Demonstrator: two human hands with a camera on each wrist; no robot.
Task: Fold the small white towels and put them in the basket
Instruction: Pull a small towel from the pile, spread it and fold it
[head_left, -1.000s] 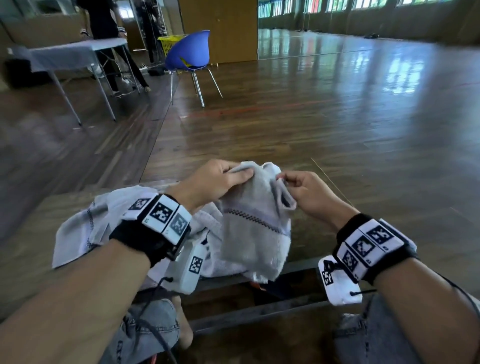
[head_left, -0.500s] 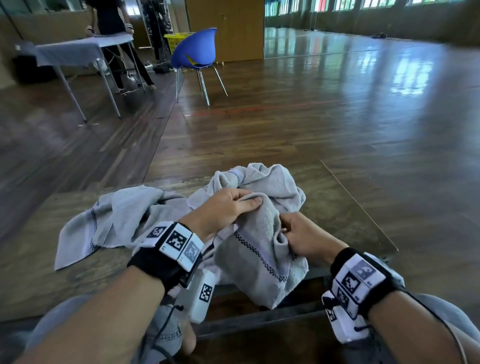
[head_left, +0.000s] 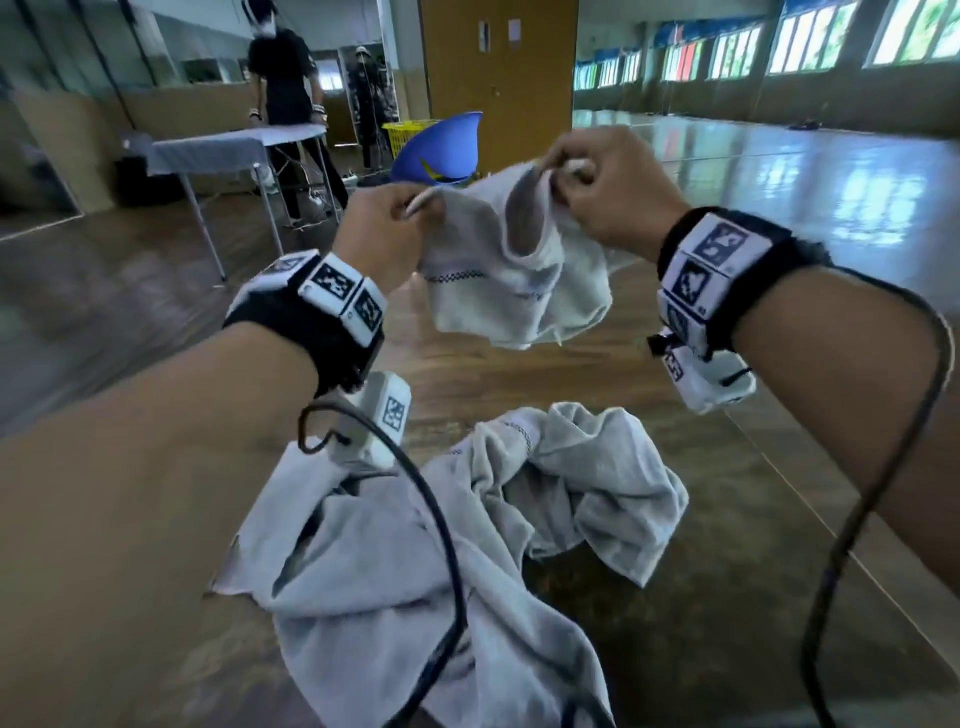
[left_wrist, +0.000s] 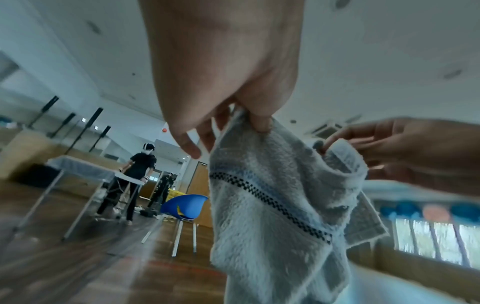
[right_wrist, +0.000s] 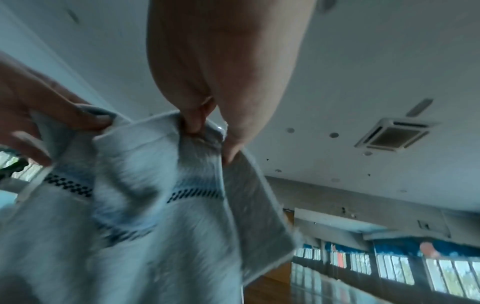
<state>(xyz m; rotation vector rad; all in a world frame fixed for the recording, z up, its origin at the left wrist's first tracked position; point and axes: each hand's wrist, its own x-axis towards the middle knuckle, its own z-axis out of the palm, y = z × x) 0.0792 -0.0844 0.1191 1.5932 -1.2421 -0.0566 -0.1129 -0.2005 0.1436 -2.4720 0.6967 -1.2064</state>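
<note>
A small white towel (head_left: 498, 270) with a dark checkered stripe hangs in the air in front of me. My left hand (head_left: 387, 234) pinches its upper left edge, and my right hand (head_left: 597, 182) pinches the upper right edge. The cloth sags and folds between them. In the left wrist view the towel (left_wrist: 272, 205) hangs from my thumb and fingers. In the right wrist view the towel (right_wrist: 145, 185) is bunched under my pinching fingers. More white towels (head_left: 467, 545) lie crumpled on the table (head_left: 701, 623) below. No basket for the towels shows near me.
A blue chair (head_left: 436, 150) stands behind the held towel, with a yellow crate (head_left: 408, 130) beyond it. A covered folding table (head_left: 218, 150) and a person in black (head_left: 283, 88) are at the back left. Wooden floor stretches to the right.
Both hands have lifted the towel from the pile on the table up into the air, and now hold it by its top edge.
</note>
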